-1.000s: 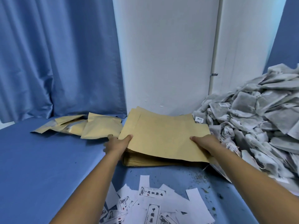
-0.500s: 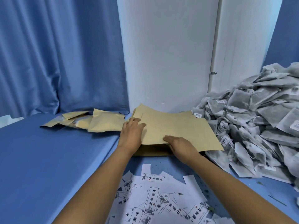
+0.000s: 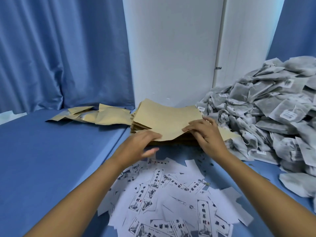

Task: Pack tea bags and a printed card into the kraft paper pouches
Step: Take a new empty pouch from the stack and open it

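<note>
A top kraft paper pouch (image 3: pixel 168 120) lies bowed on the stack of pouches (image 3: pixel 142 126) at the back of the blue table (image 3: pixel 51 159), its long axis running left to right, near edge lifted. The left hand (image 3: pixel 142 144) pinches that edge at its left end, fingers curled over it; the right hand (image 3: pixel 203 132) rests on its right part, fingers spread. Tea bags (image 3: pixel 266 120) heap just right of the stack, nearer the right hand; printed cards (image 3: pixel 171 199) scatter nearest the person; filled pouches (image 3: pixel 95 115) lie left.
</note>
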`<state>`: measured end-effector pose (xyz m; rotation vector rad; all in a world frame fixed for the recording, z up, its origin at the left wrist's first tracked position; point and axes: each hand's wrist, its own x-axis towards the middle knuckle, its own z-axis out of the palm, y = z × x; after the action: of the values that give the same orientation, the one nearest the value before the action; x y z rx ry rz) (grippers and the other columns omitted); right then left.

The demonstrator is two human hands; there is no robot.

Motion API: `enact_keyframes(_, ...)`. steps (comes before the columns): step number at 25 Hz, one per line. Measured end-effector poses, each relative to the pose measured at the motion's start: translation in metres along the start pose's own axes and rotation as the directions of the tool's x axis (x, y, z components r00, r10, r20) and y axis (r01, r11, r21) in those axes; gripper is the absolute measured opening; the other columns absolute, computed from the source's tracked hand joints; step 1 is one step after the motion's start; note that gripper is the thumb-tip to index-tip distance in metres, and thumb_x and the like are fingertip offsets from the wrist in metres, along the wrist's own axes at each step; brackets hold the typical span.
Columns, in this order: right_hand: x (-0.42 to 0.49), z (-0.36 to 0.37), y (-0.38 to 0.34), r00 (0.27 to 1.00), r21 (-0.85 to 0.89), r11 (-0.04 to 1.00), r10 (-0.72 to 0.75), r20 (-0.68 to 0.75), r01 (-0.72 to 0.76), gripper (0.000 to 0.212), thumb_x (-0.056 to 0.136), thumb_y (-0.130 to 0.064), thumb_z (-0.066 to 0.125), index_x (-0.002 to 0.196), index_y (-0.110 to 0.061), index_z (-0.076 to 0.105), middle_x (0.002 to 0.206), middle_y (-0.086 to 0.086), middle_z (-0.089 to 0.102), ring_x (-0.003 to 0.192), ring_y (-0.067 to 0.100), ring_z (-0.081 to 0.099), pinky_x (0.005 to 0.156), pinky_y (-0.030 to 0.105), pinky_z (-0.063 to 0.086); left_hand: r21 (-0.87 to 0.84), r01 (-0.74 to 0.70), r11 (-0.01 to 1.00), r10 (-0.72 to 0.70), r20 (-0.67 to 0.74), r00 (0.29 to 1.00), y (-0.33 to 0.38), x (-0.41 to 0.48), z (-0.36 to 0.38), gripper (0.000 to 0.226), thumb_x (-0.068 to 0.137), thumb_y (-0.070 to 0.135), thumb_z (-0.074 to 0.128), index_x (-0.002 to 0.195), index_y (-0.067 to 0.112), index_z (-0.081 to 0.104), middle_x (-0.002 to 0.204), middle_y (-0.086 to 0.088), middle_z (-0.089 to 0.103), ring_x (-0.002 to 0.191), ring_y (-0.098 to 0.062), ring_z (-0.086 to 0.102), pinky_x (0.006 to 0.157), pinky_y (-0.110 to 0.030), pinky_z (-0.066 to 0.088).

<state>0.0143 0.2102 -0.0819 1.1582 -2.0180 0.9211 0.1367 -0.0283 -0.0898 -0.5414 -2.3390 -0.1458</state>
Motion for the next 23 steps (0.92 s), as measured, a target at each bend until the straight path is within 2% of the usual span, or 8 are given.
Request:
enact_keyframes(4,-0.021,-0.003,-0.023,0.850,-0.015,0.898,0.411,-0.329,-0.440,0.047,0.080,-0.015,0.069,0.125,-0.025,0.058,0.129,0.001,0.050,0.123,0.023,0.041,0.109,0.048,0.023,0.228,0.288,0.930,-0.125,-0.541,0.831,0.034,0.042,-0.026,0.039,0.082,-0.006,0.060,0.116,0.013,0.069,0.089,-0.011,0.062,0.066,-0.026,0.057,0.049,-0.032,0.045)
enact_keyframes(6,-0.039,-0.006,-0.030,0.801,0.247,0.804,0.582,-0.138,-0.541,0.067,0.083,-0.025,0.071,0.141,-0.027,0.039,0.139,0.001,0.038,0.130,0.020,0.037,0.111,0.041,0.028,0.212,0.360,0.909,-0.109,-0.710,0.695,0.059,0.067,-0.036,0.036,0.085,0.003,0.065,0.114,0.025,0.068,0.089,-0.005,0.061,0.064,-0.021,0.053,0.050,-0.028,0.039)
enact_keyframes(8,-0.059,-0.003,-0.037,0.843,0.602,0.604,0.473,0.256,-0.522,0.069,0.082,-0.037,0.070,0.141,-0.027,0.036,0.141,-0.006,0.043,0.130,0.011,0.044,0.104,0.029,0.039,0.125,0.301,0.946,-0.187,-0.547,0.816,0.097,0.079,-0.017,0.020,0.087,0.018,0.063,0.105,0.026,0.067,0.090,-0.001,0.063,0.072,-0.019,0.058,0.054,-0.031,0.047)
enact_keyframes(10,-0.076,0.003,-0.041,0.818,0.806,0.223,0.345,0.460,-0.548,0.055,0.084,-0.033,0.066,0.132,-0.021,0.042,0.128,-0.002,0.058,0.113,0.009,0.059,0.086,0.024,0.051,0.388,0.274,0.880,-0.244,-0.126,0.961,0.137,0.069,0.024,0.026,0.081,0.022,0.061,0.106,0.021,0.068,0.104,0.002,0.065,0.085,-0.014,0.061,0.054,-0.026,0.048)
enact_keyframes(13,-0.096,0.006,-0.022,0.714,0.823,-0.215,0.414,0.565,-0.526,0.044,0.096,-0.017,0.047,0.136,-0.026,0.033,0.096,0.003,0.068,0.075,0.016,0.068,0.062,0.026,0.054,0.418,0.449,0.790,-0.558,0.185,0.809,0.159,0.040,0.077,0.027,0.091,0.009,0.045,0.115,0.014,0.059,0.124,-0.004,0.050,0.104,-0.017,0.054,0.064,-0.024,0.043)
enact_keyframes(17,-0.107,0.017,-0.002,0.520,0.634,-0.069,0.507,0.687,-0.770,0.034,0.100,-0.004,0.035,0.132,-0.010,0.045,0.082,0.016,0.055,0.057,0.019,0.050,0.054,0.026,0.051,0.226,0.556,0.800,-0.594,0.429,0.680,0.152,0.024,0.103,0.027,0.095,0.023,0.045,0.110,0.006,0.059,0.120,-0.009,0.047,0.102,-0.026,0.055,0.071,-0.030,0.039)
enact_keyframes(20,-0.110,0.025,0.002,0.489,0.576,0.002,0.531,0.692,-0.817,0.030,0.098,0.004,0.031,0.120,0.012,0.050,0.089,0.026,0.060,0.065,0.026,0.055,0.065,0.033,0.056,-0.037,0.625,0.780,-0.534,0.481,0.695,0.127,0.008,0.111,0.047,0.089,0.044,0.056,0.120,0.009,0.060,0.127,-0.005,0.049,0.107,-0.019,0.056,0.088,-0.026,0.043)
enact_keyframes(23,-0.107,0.024,0.000,0.496,0.611,-0.038,0.545,0.676,-0.791,0.030,0.098,0.004,0.033,0.113,0.005,0.059,0.092,0.024,0.069,0.064,0.024,0.066,0.063,0.032,0.058,-0.334,0.697,0.634,-0.572,0.404,0.714,0.111,0.000,0.113,0.045,0.081,0.039,0.072,0.118,0.014,0.067,0.119,0.001,0.058,0.095,-0.002,0.055,0.081,-0.005,0.038)
